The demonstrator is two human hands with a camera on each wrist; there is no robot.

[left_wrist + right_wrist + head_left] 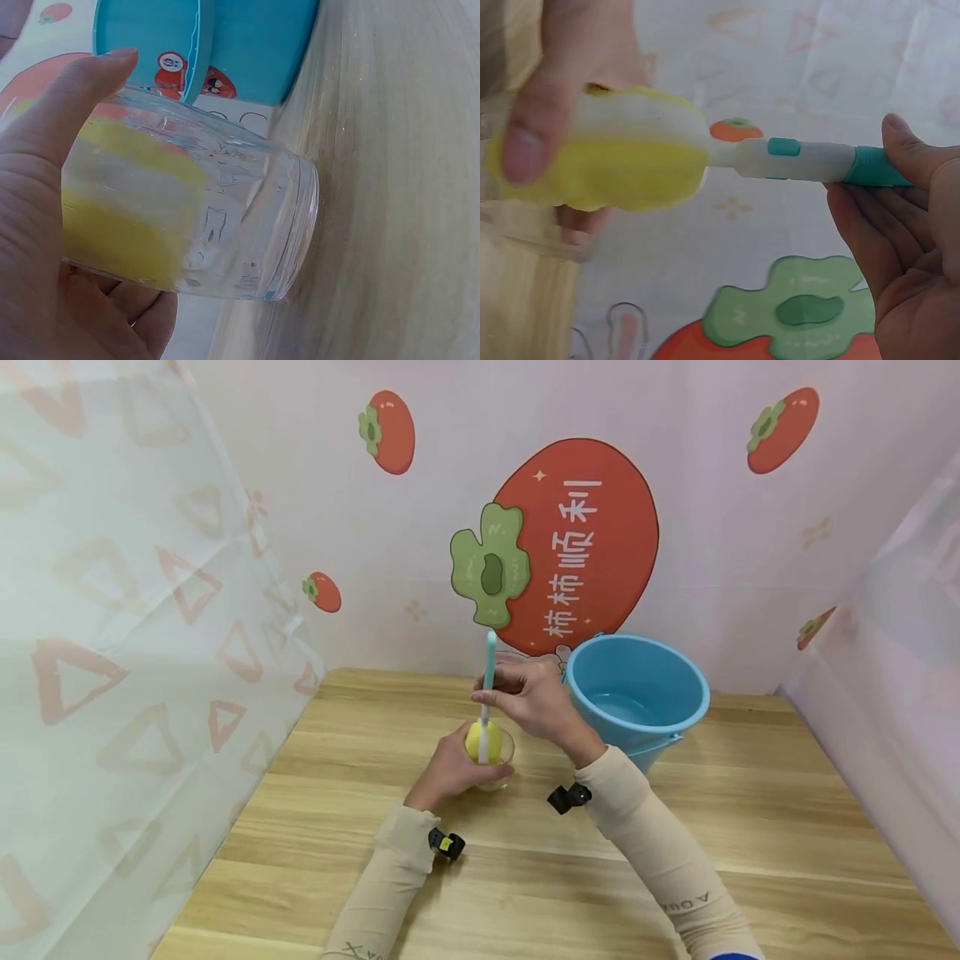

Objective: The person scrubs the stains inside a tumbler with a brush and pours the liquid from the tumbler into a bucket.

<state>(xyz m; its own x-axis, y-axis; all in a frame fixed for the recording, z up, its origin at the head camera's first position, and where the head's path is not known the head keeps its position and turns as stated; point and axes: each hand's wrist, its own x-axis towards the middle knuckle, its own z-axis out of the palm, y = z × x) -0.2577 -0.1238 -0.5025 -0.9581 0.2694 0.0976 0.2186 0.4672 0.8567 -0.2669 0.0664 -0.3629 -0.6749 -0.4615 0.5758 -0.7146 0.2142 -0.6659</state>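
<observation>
My left hand grips a clear drinking glass from the side, thumb and fingers around its wall. Its base is down at the wooden table top in the left wrist view. A sponge cup brush stands upright in the glass, with a white and teal handle. The yellow sponge head, with a white band, sits partly inside the glass and partly above the rim. From above, my right hand pinches the teal part of the handle between thumb and fingers.
A light blue bucket stands on the wooden table just right of my right hand. Behind the table rises a back wall covering printed with persimmons, and a similar sheet borders the left side.
</observation>
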